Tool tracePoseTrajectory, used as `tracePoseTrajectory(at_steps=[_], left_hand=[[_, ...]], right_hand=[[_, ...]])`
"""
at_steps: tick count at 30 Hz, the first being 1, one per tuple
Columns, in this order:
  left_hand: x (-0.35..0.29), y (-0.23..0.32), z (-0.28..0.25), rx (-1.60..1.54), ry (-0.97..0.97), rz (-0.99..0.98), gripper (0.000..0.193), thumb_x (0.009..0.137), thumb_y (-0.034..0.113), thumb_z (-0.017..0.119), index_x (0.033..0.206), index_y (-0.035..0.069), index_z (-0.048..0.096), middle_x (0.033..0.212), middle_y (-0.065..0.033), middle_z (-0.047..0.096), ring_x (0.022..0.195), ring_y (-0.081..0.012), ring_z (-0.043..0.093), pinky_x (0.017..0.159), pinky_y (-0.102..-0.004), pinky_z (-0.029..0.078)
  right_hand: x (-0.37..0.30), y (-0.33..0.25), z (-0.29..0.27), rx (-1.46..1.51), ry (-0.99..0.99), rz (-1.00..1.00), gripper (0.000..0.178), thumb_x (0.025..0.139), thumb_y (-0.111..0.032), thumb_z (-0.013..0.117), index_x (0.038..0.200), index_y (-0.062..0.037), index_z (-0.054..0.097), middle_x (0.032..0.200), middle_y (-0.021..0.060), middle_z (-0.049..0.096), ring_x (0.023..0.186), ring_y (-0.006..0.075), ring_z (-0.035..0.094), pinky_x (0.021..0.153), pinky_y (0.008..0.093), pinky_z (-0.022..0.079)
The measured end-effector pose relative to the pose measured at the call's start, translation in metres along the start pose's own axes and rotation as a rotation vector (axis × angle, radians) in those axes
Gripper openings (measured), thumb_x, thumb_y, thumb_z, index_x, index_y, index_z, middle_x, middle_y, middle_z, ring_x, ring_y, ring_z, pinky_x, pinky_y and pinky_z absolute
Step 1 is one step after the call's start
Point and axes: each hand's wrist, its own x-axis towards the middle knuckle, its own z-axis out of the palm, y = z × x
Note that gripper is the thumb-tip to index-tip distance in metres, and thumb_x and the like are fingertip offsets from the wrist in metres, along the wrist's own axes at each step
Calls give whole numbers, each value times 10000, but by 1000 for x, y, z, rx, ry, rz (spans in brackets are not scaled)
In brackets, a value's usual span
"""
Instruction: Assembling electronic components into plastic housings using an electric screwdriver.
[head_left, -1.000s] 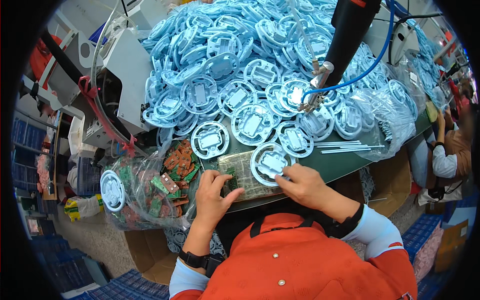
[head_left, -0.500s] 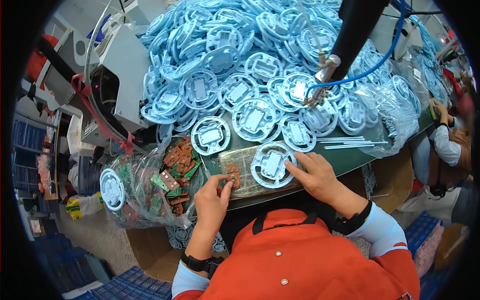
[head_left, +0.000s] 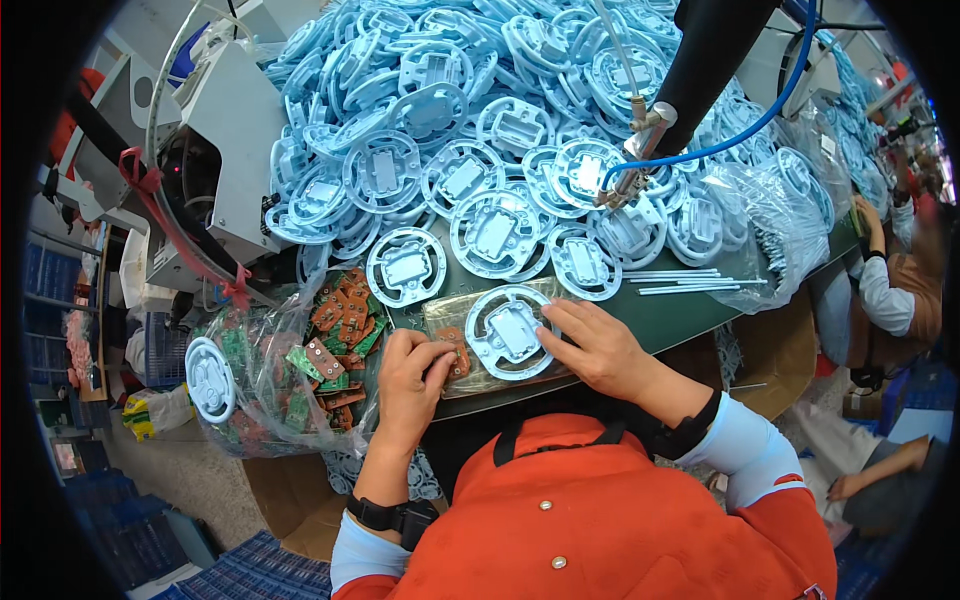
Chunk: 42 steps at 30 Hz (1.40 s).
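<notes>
Near the front edge of the green desk (head_left: 655, 325), a blue ring (head_left: 512, 330) lies on a slab (head_left: 445, 313), with a brown board (head_left: 456, 350) at the slab's left end. Left hand (head_left: 408, 385): grip pinched on the board's left edge. Right hand (head_left: 605, 350): fingertips at the ring's right rim; whether the grip is clamped cannot be told. Behind: piled rings (head_left: 384, 172).

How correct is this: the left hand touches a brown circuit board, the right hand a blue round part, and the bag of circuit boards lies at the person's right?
One detail is wrong: the head view shows the bag of circuit boards at the person's left. The left hand does touch the brown circuit board, and the right hand the blue round part.
</notes>
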Motion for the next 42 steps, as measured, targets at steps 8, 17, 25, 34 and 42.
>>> tracePoseTrajectory(at_steps=[8, 17, 25, 34, 42], left_hand=[[15, 31, 16, 180, 69, 270, 190, 745, 58, 761, 918, 80, 685, 1005, -64, 628, 926, -270, 566, 790, -388, 406], [22, 32, 36, 189, 27, 284, 200, 746, 52, 761, 928, 99, 692, 1044, -39, 645, 941, -255, 561, 796, -374, 390], [25, 36, 37, 209, -6, 301, 204, 748, 55, 758, 937, 102, 695, 1053, -33, 647, 946, -253, 558, 783, -380, 386], [17, 46, 28, 251, -148, 219, 553, 604, 289, 901, 1039, 67, 642, 1398, -221, 468, 1277, -416, 444, 1042, -480, 348], [15, 17, -16, 107, 141, 17, 570, 577, 242, 908, 1029, 56, 615, 1401, -268, 470, 1291, -421, 476, 1061, -477, 393]], right_hand=[[2, -5, 4, 3, -1, -29, 301, 791, -126, 615, 1067, -15, 661, 1154, 156, 632, 1022, 302, 625, 846, 395, 506], [3, -7, 4, 29, 6, -51, 332, 752, -126, 658, 1067, -20, 670, 1145, 148, 621, 934, 264, 629, 738, 361, 502], [0, -7, 6, 34, 0, -40, 323, 790, -152, 629, 1081, -15, 658, 1149, 142, 635, 954, 264, 619, 791, 364, 496], [1, -9, 6, 58, 1, -31, 334, 790, -157, 646, 1089, -9, 655, 1160, 140, 630, 962, 266, 621, 805, 377, 504], [37, -23, -15, 566, 30, 392, 361, 755, 9, 645, 1112, -37, 622, 1170, 163, 609, 945, 321, 635, 775, 390, 527]])
